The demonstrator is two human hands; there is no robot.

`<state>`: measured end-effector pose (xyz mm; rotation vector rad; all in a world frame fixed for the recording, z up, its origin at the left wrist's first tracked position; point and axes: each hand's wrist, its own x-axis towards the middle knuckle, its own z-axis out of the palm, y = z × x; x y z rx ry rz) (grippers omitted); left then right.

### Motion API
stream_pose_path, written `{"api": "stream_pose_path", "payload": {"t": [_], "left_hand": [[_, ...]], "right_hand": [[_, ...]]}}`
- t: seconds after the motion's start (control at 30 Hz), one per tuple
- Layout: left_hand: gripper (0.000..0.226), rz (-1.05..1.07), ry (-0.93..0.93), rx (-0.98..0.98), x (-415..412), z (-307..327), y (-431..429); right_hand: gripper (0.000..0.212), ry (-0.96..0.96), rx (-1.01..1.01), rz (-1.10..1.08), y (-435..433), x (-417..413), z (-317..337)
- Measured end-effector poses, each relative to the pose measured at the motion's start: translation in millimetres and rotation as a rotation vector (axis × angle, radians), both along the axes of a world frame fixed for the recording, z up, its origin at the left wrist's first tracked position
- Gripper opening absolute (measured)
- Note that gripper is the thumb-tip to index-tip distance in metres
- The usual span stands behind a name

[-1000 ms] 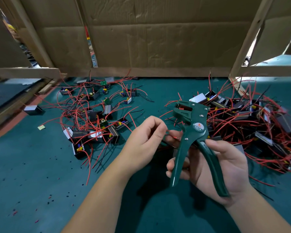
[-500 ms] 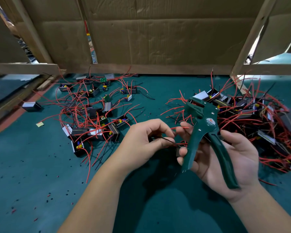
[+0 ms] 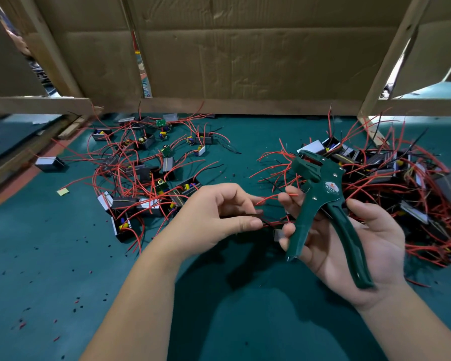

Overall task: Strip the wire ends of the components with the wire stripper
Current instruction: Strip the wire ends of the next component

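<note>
While the right hand point(image 3: 349, 243) lies palm up above the near middle of the green table point(image 3: 63, 256), it holds the green wire stripper point(image 3: 320, 201). Its lower fingers are curled round the left handle, and the right handle rests across the open palm under a relaxed thumb. The two handles stand spread apart, and the tool's head points up and away, over the near edge of the right heap point(image 3: 401, 183) of small boxed components with red and black leads. The left hand point(image 3: 214, 217) is just beside the tool, knuckles up, with its thumb and fingers pinched on a few thin wires point(image 3: 274, 223), red and black, that run across to the right hand. Another red wire point(image 3: 268, 198) stretches higher up, from the left fingers to the tips of the right hand's upper fingers. A small grey block point(image 3: 278, 234) shows just below the right hand's fingertips; I cannot tell what holds it. Well apart to the left, the left heap point(image 3: 141, 173) of the same components is spread more loosely. A lone grey box point(image 3: 48, 164) and a yellow scrap point(image 3: 63, 192) sit farther left. Tiny red and black bits point(image 3: 76, 300) dot the near table. A cardboard wall point(image 3: 245, 61) in a wooden frame point(image 3: 37, 105) closes the far side.
</note>
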<state>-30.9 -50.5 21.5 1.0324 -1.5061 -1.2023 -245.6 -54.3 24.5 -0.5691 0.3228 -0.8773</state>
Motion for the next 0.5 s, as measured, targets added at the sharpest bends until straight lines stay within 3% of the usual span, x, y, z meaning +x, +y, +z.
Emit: {"api": "stream_pose_path", "payload": {"t": [0.23, 0.5], "left_hand": [[0.012, 0.03, -0.006, -0.05, -4.9, -0.5, -1.7], [0.041, 0.147, -0.121, -0.198, -20.2, -2.0, -1.4]], "right_hand": [[0.074, 0.005, 0.018, -0.011, -1.2, 0.4, 0.4], [0.064, 0.022, 0.015, -0.03, 0.0, 0.2, -0.8]]}}
